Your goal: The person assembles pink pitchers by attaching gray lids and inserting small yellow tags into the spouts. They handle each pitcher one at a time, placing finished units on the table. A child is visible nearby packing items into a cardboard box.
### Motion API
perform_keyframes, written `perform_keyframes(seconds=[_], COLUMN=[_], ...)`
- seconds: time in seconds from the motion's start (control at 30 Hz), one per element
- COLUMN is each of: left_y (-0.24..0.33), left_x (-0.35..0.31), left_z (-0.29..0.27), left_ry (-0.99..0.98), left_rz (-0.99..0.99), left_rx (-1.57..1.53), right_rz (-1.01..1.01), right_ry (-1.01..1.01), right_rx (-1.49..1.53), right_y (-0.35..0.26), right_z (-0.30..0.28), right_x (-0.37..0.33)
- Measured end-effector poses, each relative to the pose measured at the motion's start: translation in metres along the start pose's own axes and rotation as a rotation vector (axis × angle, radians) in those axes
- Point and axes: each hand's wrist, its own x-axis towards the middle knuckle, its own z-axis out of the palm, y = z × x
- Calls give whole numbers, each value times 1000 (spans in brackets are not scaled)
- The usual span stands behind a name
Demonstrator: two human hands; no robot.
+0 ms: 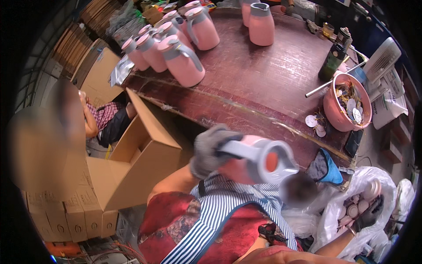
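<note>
1. Nearest camera: wearer's striped apron (pixel 206 224) over a red top (pixel 228 224).
2. Left hand (pixel 215 152), grey glove, fingers curled round the pink jug (pixel 241 167) near its grey handle; exact finger placement blurred.
3. Jug is off the table, in front of the apron, to the right of the left glove. Long axis roughly left-right: base end at the glove, spouted mouth pointing right and partly up at camera. No lid on it; reddish inside shows.
4. Right hand (pixel 369 215), dark glove, lower right, well apart from the jug, down among pink round pieces (pixel 351 209) in a clear plastic bag (pixel 332 215). Fingers partly hidden; can't tell if pinching one. Left hand is the nearer one to jug, right to the pieces.
5. Surface: dark red table (pixel 237 88), scuffed, worn front edge. Left: cluster of lidded pink jugs (pixel 182 66), upright. Farther back, toward middle: another upright jug (pixel 262 28). Right: green bottle (pixel 332 64), metal rod (pixel 323 89), pink bowl (pixel 332 105) of tags and strings, loose round tags (pixel 312 121) beside it; blue-grey cloth (pixel 325 169) at near corner.
6. Room: left, row of cartons (pixel 74 215), a cardboard box (pixel 165 160) with flaps up, co-worker in checked shirt (pixel 105 116) behind it. Far right, white vented panel (pixel 383 61).
</note>
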Motion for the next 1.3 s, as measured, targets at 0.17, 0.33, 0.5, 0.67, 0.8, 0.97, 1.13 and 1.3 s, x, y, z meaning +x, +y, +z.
perform_keyframes(seconds=[0.17, 0.33, 0.5, 0.67, 0.8, 0.97, 1.13, 1.3], left_y=[49, 34, 9, -2, -4, 24, 3, 48], left_x=[5, -34, -60, -64, -73, -85, -64, -55], left_z=[50, 48, 21, 8, 8, 16, 10, 40], left_ry=[-98, -189, -261, -315, -287, -186, -393, -255], left_rz=[-38, -91, -283, -321, -290, -282, -185, -239], left_rx=[-99, -270, -671, -630, -713, -333, -447, -258], right_rz=[-756, -1012, -1171, -845, -887, -291, -860, -270], right_ry=[-468, -631, -926, -1449, -1366, -1080, -1095, -1037], right_rx=[-432, -221, 43, 533, 514, 148, -113, 459], right_y=[-228, -331, -338, -290, -289, -279, -298, -254], right_z=[24, 100, 108, 128, 125, 117, 96, 156], right_x=[-66, -121, -97, -128, -141, -190, -146, -170])
